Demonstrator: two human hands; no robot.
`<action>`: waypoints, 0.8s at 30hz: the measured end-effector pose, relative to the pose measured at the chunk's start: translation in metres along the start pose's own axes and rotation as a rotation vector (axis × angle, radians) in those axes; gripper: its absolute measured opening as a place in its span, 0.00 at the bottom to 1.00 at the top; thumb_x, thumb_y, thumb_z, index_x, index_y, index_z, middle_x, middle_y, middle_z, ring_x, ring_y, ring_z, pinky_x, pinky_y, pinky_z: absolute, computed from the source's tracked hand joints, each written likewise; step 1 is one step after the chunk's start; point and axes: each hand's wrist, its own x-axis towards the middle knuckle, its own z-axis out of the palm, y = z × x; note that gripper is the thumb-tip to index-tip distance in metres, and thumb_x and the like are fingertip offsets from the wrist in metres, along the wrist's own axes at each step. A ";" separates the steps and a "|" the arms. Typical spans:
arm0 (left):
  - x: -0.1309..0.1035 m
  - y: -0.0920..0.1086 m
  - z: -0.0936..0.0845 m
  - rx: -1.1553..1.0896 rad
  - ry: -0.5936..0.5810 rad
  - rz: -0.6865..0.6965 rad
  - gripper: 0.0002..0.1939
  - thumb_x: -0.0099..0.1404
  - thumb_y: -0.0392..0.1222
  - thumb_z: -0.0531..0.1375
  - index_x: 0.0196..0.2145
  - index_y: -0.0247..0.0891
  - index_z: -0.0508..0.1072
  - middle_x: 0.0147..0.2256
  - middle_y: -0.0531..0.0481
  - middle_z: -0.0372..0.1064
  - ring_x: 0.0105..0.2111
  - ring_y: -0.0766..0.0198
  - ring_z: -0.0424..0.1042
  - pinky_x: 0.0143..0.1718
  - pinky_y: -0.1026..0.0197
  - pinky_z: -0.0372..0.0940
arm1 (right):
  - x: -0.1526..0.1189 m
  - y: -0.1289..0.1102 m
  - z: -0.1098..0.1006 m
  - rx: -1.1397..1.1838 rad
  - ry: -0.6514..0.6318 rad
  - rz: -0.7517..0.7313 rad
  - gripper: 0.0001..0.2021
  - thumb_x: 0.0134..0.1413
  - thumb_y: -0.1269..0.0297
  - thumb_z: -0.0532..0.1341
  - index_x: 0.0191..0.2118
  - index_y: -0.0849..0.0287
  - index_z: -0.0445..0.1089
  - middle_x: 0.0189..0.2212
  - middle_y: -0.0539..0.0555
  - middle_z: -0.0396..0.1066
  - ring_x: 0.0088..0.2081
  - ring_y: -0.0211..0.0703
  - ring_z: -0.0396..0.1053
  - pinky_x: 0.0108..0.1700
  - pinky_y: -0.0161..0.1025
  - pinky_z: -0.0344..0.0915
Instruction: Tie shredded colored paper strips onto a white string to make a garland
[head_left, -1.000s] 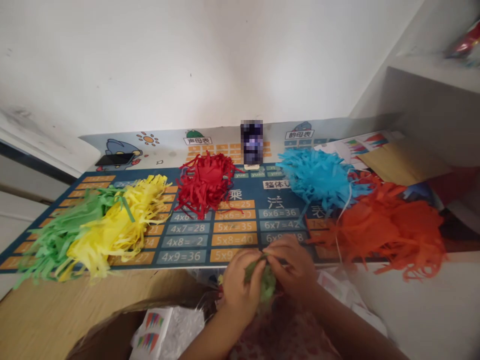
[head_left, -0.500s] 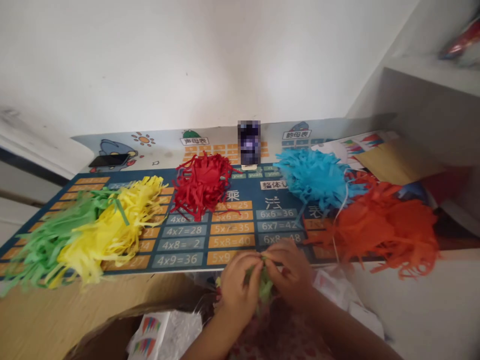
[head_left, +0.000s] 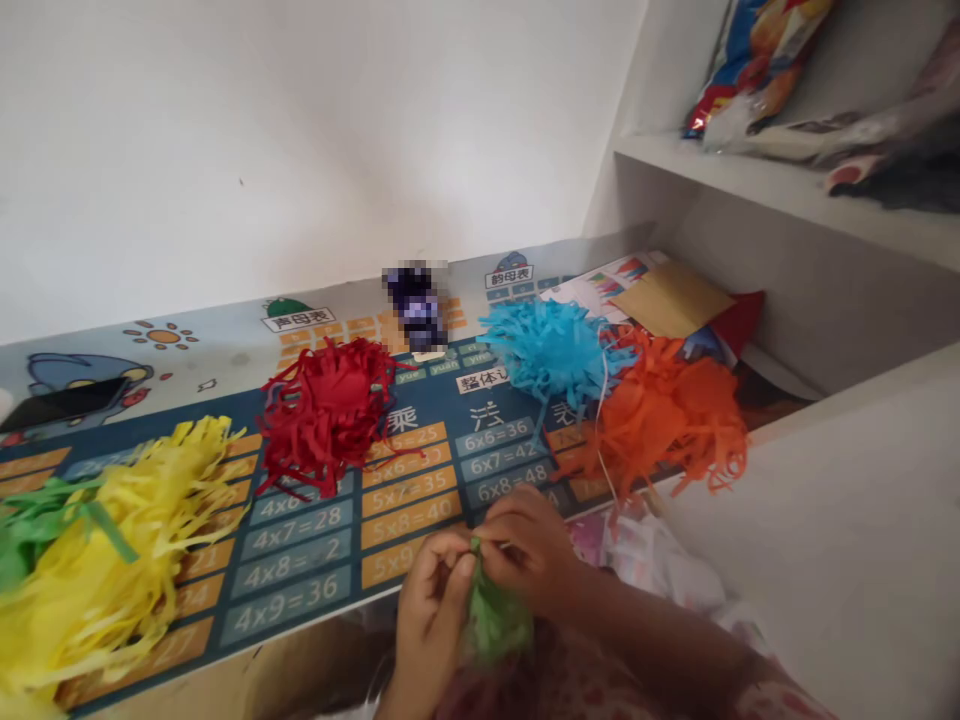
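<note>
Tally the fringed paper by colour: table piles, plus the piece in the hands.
Green pile: 1
Yellow pile: 1
Red pile: 1
Blue pile: 1
Orange pile: 1
Green piece between left hand and right hand: 1
Total: 6 (green 2, other colours 1 each)

I have both hands close together low in the head view, their fingertips nearly meeting. My left hand [head_left: 429, 612] is upright, its thumb [head_left: 457, 588] and bent index finger closed in a pinch. My right hand [head_left: 534, 552] faces it, knuckles up, fingers curled and tips pinched too. The left wrist [head_left: 409, 685] sits near the bottom edge; my bare right forearm [head_left: 649, 625] slants up and inward from the lower right.
</note>
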 end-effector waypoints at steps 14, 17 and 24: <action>0.005 0.003 -0.009 0.145 -0.208 0.121 0.09 0.63 0.45 0.62 0.29 0.40 0.77 0.29 0.47 0.78 0.31 0.58 0.78 0.34 0.61 0.73 | 0.027 0.087 -0.092 -0.642 0.158 0.465 0.16 0.62 0.54 0.58 0.28 0.57 0.74 0.28 0.54 0.74 0.31 0.44 0.70 0.34 0.40 0.62; 0.007 0.006 -0.004 0.156 -0.244 0.145 0.10 0.63 0.45 0.61 0.28 0.39 0.78 0.28 0.47 0.78 0.28 0.59 0.77 0.31 0.62 0.72 | 0.036 0.120 -0.118 -0.917 0.025 0.620 0.18 0.57 0.48 0.61 0.28 0.59 0.75 0.31 0.58 0.75 0.32 0.47 0.70 0.35 0.41 0.60; 0.002 0.006 0.001 0.146 -0.112 0.091 0.12 0.56 0.47 0.67 0.22 0.38 0.71 0.24 0.50 0.73 0.24 0.62 0.73 0.25 0.66 0.68 | 0.029 0.132 -0.130 -0.758 -0.003 0.647 0.12 0.58 0.58 0.59 0.32 0.55 0.79 0.33 0.56 0.78 0.34 0.47 0.73 0.35 0.39 0.61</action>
